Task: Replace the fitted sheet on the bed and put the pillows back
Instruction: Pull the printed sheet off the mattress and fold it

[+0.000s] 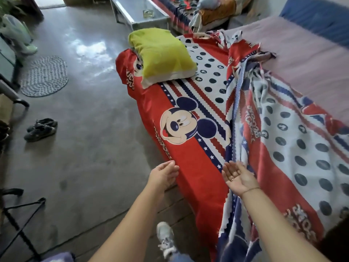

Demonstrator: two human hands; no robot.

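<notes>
A red, white and blue cartoon-mouse sheet [190, 167] lies over the left side of the bed, with its right half folded back so the pale underside [283, 133] shows. A yellow-green pillow [162, 55] rests on the sheet at the far left corner. Bare pinkish mattress [302, 53] shows at the far right. My left hand [164, 174] hovers with relaxed fingers by the sheet's red edge at the bed's side. My right hand [238, 176] is palm up, fingers straight, over the fold line. Neither hand holds anything.
Grey concrete floor [85, 120] spreads to the left, with a round woven mat [44, 76], a pair of dark shoes [40, 129] and black metal legs [20, 220]. A metal table [139, 12] and piled bedding [217, 12] stand beyond the bed. My sneaker [166, 239] is beside the bed.
</notes>
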